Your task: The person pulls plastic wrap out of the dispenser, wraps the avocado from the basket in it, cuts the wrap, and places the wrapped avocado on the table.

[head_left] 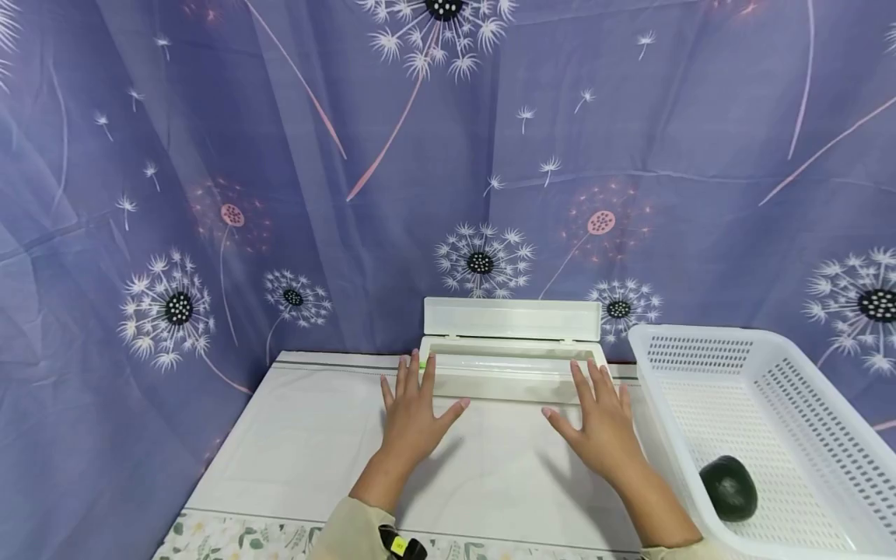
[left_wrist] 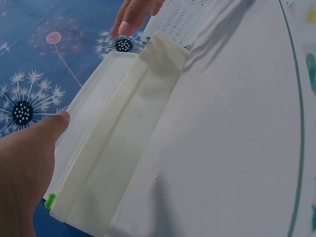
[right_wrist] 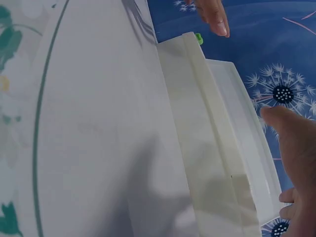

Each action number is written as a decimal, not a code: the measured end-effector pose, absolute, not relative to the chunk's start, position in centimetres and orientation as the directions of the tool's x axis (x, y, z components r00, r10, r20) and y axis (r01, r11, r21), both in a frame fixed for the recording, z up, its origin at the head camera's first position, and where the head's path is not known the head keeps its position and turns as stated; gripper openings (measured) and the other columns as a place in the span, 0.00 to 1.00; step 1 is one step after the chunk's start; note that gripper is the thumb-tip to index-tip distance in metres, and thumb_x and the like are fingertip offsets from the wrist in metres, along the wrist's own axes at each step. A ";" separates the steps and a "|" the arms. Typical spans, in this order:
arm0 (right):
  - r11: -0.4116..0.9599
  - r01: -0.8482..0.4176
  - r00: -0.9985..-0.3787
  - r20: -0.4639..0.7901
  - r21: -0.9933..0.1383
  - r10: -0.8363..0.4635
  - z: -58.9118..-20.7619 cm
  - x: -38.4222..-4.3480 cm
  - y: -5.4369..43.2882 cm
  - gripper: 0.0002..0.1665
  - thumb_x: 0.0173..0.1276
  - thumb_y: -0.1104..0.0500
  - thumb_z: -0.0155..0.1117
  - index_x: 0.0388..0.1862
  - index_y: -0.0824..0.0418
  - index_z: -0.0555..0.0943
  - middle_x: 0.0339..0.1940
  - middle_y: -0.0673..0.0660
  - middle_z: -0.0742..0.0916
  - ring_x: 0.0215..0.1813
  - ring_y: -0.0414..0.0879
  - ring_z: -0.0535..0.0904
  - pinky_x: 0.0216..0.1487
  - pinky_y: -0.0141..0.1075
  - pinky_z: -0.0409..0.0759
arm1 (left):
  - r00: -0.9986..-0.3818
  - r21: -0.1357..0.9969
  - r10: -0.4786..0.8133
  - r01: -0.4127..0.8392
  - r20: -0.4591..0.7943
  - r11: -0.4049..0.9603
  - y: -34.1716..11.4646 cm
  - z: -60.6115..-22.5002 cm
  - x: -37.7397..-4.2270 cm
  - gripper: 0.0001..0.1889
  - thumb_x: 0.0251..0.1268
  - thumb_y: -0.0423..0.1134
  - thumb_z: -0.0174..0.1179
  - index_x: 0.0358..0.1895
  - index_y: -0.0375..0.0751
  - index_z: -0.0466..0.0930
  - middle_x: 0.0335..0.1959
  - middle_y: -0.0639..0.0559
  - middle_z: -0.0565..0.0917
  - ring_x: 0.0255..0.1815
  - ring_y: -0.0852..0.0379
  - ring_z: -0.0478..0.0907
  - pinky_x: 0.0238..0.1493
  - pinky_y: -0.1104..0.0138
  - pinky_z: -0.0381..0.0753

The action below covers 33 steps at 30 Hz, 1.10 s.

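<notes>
Your left grip and right grip spread wide, holding nothing, near the lid-up cling-film dispenser; a perforated basket sits to its right.

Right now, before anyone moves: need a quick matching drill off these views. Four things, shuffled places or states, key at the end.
Things:
1. hinged-lid box
2. dark rounded item
3. left hand
4. dandelion-print curtain

Places or states:
A. spread, at the box's left end
B. bluish purple, behind the table
C. lid raised
D. inside the white perforated basket

Pairs: 1-C, 2-D, 3-A, 4-B
</notes>
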State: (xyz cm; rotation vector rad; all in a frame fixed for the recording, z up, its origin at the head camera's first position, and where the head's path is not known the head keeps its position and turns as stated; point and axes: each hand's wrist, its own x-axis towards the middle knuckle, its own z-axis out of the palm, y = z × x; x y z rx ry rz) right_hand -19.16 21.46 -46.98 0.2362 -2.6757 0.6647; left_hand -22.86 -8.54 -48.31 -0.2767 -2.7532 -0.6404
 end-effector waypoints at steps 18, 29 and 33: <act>0.831 -0.322 -0.796 0.605 -0.453 0.022 -48.8 -20.8 22.6 0.34 0.64 0.59 0.70 0.67 0.71 0.73 0.65 0.74 0.76 0.66 0.73 0.70 0.64 0.67 0.65 | -0.882 0.623 -0.083 0.257 0.463 0.739 -8.6 -48.3 -24.8 0.26 0.64 0.41 0.67 0.64 0.35 0.77 0.63 0.39 0.75 0.66 0.38 0.72 0.71 0.44 0.62; 0.813 -0.258 -0.800 0.587 -0.522 0.124 -49.1 -22.2 23.4 0.29 0.65 0.60 0.69 0.63 0.71 0.76 0.62 0.75 0.76 0.63 0.75 0.71 0.62 0.67 0.67 | -0.810 0.635 -0.129 0.338 0.572 0.695 -7.9 -49.4 -26.4 0.17 0.64 0.36 0.67 0.55 0.37 0.85 0.56 0.42 0.82 0.61 0.40 0.76 0.61 0.45 0.70; 0.807 -0.239 -0.807 0.573 -0.540 0.144 -49.4 -22.6 23.6 0.29 0.65 0.60 0.69 0.63 0.70 0.76 0.63 0.75 0.75 0.63 0.75 0.71 0.61 0.67 0.68 | -0.765 0.604 -0.127 0.383 0.632 0.699 -7.9 -49.2 -26.9 0.13 0.64 0.33 0.67 0.51 0.36 0.87 0.55 0.42 0.84 0.58 0.39 0.77 0.57 0.46 0.71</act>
